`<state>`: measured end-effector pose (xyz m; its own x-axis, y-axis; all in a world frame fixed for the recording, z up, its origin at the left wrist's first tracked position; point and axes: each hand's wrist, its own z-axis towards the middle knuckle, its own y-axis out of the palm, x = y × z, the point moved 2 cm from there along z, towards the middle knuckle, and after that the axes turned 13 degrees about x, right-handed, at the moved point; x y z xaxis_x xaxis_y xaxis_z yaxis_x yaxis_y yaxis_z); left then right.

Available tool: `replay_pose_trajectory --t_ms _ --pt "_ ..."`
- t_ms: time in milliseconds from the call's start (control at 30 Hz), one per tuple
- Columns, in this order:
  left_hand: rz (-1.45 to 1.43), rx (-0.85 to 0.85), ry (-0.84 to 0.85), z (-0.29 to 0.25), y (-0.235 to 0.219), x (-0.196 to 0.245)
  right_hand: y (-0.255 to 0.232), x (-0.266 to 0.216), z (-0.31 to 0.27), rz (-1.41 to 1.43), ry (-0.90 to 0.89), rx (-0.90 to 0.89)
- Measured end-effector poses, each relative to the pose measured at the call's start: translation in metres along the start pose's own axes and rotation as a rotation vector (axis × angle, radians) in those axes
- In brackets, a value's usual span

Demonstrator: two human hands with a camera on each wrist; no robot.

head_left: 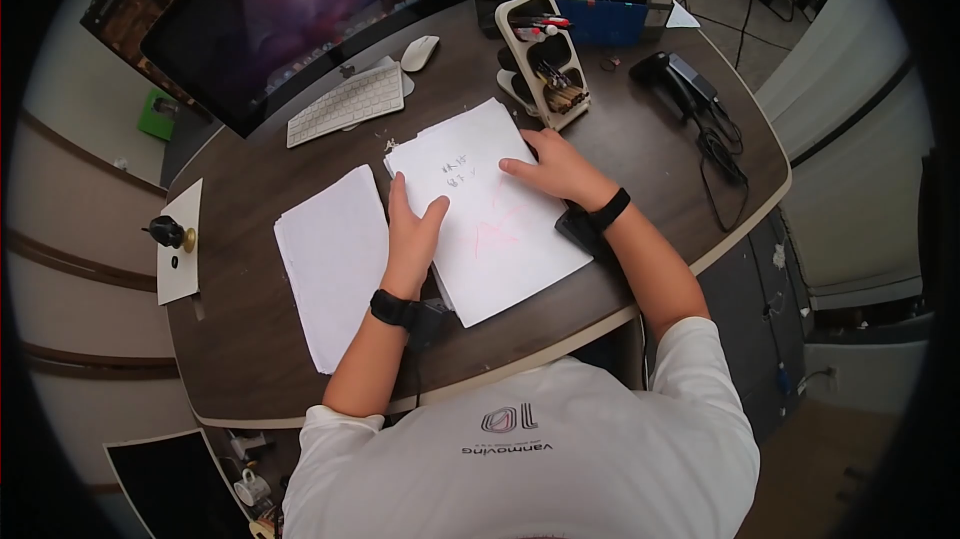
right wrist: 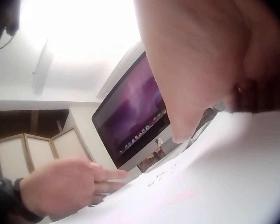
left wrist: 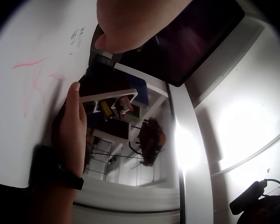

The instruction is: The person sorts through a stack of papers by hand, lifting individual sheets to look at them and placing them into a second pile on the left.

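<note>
A stack of white paper point(head_left: 500, 229) lies at an angle on the desk, its top sheet marked with dark handwriting and faint pink lines. My left hand point(head_left: 412, 239) is at the stack's left edge, fingers extended along it and thumb spread toward the sheet. At the opposite edge, my right hand point(head_left: 558, 169) has its thumb over the top sheet and its fingers by the far right corner. In the right wrist view the left hand point(right wrist: 70, 186) shows straight fingers against the paper's edge. A second pile of white paper point(head_left: 335, 259) lies to the left.
Beyond the stack are a white keyboard point(head_left: 345, 107), a mouse point(head_left: 420, 53) and a large monitor point(head_left: 300, 19). A pen holder point(head_left: 545, 59) stands close behind the right hand. A black device with a cable point(head_left: 690, 84) lies on the right. A small black figure point(head_left: 168, 232) is far left.
</note>
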<state>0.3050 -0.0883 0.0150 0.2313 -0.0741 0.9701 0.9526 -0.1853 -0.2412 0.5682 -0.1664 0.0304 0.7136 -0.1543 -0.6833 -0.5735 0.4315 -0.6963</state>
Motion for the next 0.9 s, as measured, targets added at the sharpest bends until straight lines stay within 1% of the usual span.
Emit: replay_pose_trajectory --t_ms 33,67,100,133,167,200,233,267,333,400,433,467,500,533,600,633,667,700,733,800,867,900 --pt "0.000 -0.001 -0.006 0.003 -0.002 0.001 -0.009 -0.006 -0.002 0.012 0.050 -0.043" --pt "0.185 0.040 0.166 0.008 -0.006 0.005 -0.019 -0.013 -0.005 0.023 0.100 -0.085" --pt "0.371 0.080 0.334 0.012 -0.011 0.010 -0.029 -0.021 -0.018 0.020 0.106 -0.092" --pt "0.369 0.076 0.324 0.020 -0.017 0.019 -0.041 -0.035 -0.042 -0.057 -0.070 -0.002" --pt "0.478 -0.057 0.428 0.030 -0.022 0.038 -0.053 -0.050 -0.066 -0.135 -0.250 0.087" --pt "0.583 -0.189 0.531 0.042 -0.023 0.051 -0.062 -0.062 -0.087 -0.244 -0.377 0.038" --pt "0.632 -0.249 0.549 0.058 -0.021 0.058 -0.066 -0.076 -0.107 -0.300 -0.475 0.004" --pt "0.680 -0.310 0.567 0.075 -0.015 0.062 -0.063 -0.085 -0.125 -0.333 -0.519 -0.069" --pt "0.717 -0.297 0.712 0.113 0.006 0.053 -0.048 -0.092 -0.151 -0.285 -0.602 -0.167" --pt "0.717 -0.425 0.656 0.136 0.030 0.052 -0.034 -0.089 -0.151 -0.287 -0.626 -0.139" --pt "0.711 -0.427 0.659 0.137 0.038 0.055 -0.030 -0.088 -0.149 -0.286 -0.656 -0.111" --pt "0.821 -0.499 0.550 0.137 0.048 0.056 -0.026 -0.088 -0.144 -0.293 -0.656 -0.111" --pt "0.929 -0.569 0.435 0.136 0.054 0.054 -0.024 -0.087 -0.138 -0.305 -0.632 -0.074" --pt "0.925 -0.565 0.434 0.134 0.056 0.054 -0.023 -0.087 -0.134 -0.316 -0.610 -0.038" --pt "0.940 -0.517 0.498 0.130 0.053 0.051 -0.021 -0.089 -0.134 -0.318 -0.610 -0.065" --pt "0.934 -0.512 0.486 0.131 0.049 0.050 -0.017 -0.087 -0.136 -0.312 -0.607 -0.071" --pt "0.845 -0.518 0.489 0.134 0.044 0.050 -0.015 -0.086 -0.138 -0.307 -0.605 -0.080" --pt "0.755 -0.520 0.492 0.135 0.037 0.051 -0.016 -0.088 -0.140 -0.310 -0.614 -0.094" --pt "0.747 -0.510 0.481 0.134 0.026 0.051 -0.017 -0.090 -0.141 -0.314 -0.598 -0.096" --pt "0.568 -0.327 0.709 0.129 -0.010 0.060 -0.020 -0.096 -0.145 -0.320 -0.590 -0.106" --pt "0.473 -0.274 0.722 0.106 -0.067 0.087 -0.025 -0.108 -0.152 -0.256 -0.547 -0.104" --pt "0.458 -0.212 0.641 0.100 -0.097 0.087 -0.026 -0.115 -0.155 -0.161 -0.564 -0.084"
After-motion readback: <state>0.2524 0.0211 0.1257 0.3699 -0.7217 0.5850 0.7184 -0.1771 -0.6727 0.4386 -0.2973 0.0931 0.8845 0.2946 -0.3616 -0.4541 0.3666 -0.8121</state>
